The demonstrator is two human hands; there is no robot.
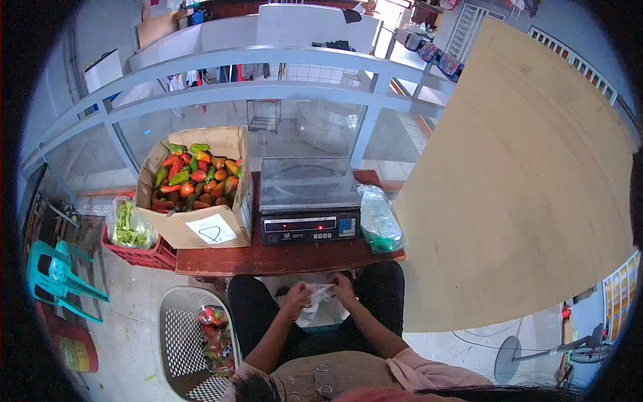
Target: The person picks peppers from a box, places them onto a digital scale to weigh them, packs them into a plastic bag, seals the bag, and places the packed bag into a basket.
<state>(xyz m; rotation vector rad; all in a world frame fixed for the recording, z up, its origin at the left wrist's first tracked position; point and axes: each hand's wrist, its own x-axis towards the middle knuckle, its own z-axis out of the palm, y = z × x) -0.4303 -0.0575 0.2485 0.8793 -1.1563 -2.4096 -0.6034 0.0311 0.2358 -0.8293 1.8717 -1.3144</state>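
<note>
"Bag (319, 300): where is it?"

"Low centre, over the lap, between both hands. I'll go left to right. Box (163, 228) sits open on the table's (301, 260) left end, loose peppers (197, 177) facing up, handy for reaching in, I'd say. Basket (175, 335) stands by the left leg, bagged peppers (216, 320) inside, low and near."

"And the hands?"

"Left hand (298, 296) pinches one side of the bag, fingers curled. Scale (308, 201) sits behind, its display towards my camera, presumably for easy reading. Right hand (343, 288) pinches the other side; such thin film seems to need both. Clear plastic (380, 220) lies just beside the scale, out of the hands' way."
</note>
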